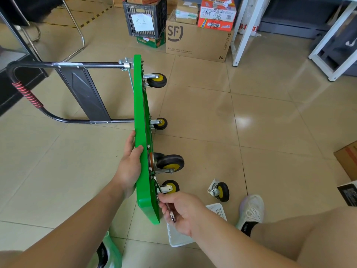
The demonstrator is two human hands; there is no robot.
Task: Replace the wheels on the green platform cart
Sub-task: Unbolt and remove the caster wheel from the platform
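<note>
On the floor [270, 113], white basket [218, 208] by green cart [140, 105]; right hand [183, 211] grips wrench [172, 216].

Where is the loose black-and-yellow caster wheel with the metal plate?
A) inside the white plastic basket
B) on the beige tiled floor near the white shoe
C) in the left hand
B: the loose black-and-yellow caster wheel lies on the beige tiled floor near the white shoe.

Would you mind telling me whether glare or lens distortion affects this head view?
Head view: bright glare patch on the glossy floor tiles; wide-angle distortion bows the green platform and tile seams; the right hand and metal tool look fairly sharp.
</note>
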